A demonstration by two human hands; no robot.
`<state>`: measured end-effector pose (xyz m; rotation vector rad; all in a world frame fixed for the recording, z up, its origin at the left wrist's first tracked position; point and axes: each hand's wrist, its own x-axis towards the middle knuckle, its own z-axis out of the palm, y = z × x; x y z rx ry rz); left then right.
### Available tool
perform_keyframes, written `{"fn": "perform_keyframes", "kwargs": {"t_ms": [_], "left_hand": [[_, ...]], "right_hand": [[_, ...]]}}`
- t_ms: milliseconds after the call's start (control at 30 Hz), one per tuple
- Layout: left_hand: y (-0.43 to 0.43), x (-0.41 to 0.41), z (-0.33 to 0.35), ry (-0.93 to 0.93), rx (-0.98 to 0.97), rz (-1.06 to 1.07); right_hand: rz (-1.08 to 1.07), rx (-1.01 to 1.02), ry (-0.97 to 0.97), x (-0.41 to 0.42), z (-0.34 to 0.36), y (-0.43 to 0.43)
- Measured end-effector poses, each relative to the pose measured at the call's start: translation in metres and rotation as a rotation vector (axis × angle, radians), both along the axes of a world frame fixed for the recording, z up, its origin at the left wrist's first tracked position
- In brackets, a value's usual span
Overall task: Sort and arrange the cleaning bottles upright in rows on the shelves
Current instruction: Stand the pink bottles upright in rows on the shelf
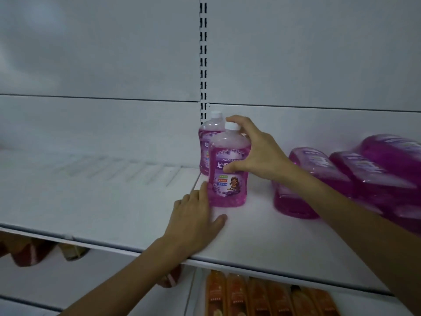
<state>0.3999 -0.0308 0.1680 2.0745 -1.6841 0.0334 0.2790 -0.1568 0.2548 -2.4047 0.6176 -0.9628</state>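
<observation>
- White metal shelf, smooth and bare on its left half, carries your work.
- Front bottle, clear plastic with purple liquid and a white cap, stands upright just ahead of a second bottle, starting a row.
- Your right hand has its grip closed around the shoulder; your left hand, fingers spread, steadies the base.
- Lying bottles at right await standing.

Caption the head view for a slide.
Right hand and left hand set a purple bottle upright before another.
</observation>
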Motion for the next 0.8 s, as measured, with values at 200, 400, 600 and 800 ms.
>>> {"fn": "perform_keyframes", "kwargs": {"t_ms": [200, 400, 600, 800], "left_hand": [[0.004, -0.004, -0.001, -0.255, 0.073, 0.068], [0.003, 0.001, -0.005, -0.262, 0.109, 0.044], [0.003, 0.000, -0.003, -0.255, 0.135, 0.034], [0.002, -0.001, -0.001, -0.296, 0.130, 0.030]], "right_hand": [[-0.017, -0.035, -0.015, 0.036, -0.008, -0.009], [-0.191, -0.166, 0.055, 0.060, -0.010, -0.027], [-0.169, -0.177, 0.030, 0.063, -0.011, -0.024], [-0.154, -0.128, 0.003, 0.064, -0.013, -0.021]]}}
